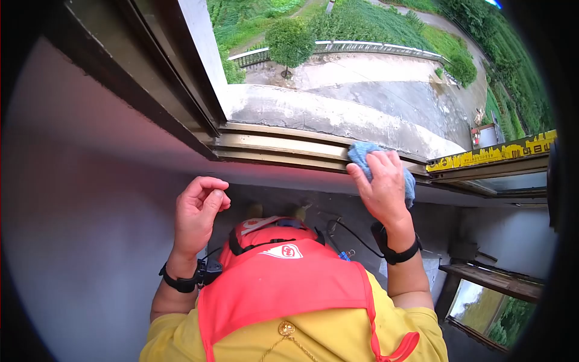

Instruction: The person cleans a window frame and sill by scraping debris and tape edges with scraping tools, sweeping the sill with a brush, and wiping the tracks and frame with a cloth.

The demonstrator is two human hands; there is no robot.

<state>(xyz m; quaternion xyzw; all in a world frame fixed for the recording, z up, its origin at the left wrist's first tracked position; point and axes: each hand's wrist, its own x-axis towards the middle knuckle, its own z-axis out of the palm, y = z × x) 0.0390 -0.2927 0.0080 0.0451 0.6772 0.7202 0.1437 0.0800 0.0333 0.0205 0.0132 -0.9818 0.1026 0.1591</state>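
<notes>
My right hand (386, 187) presses a blue cloth (363, 151) onto the bottom track of the window frame (283, 145). Its fingers bend over the cloth, and part of the cloth hangs down beside the wrist. Held up in front of the wall below the sill, my left hand (199, 211) has its fingers curled in and the thumb close to them. I see nothing in it, and it touches nothing. Both wrists wear black bands.
Yellow printed tape (491, 154) runs along the sash at the right. Beyond the window opening lie a concrete ledge (338, 111), a paved yard with a railing, and trees. A black cable (356, 232) loops near my red apron (289, 277). A wooden-framed glass pane (494, 308) is at lower right.
</notes>
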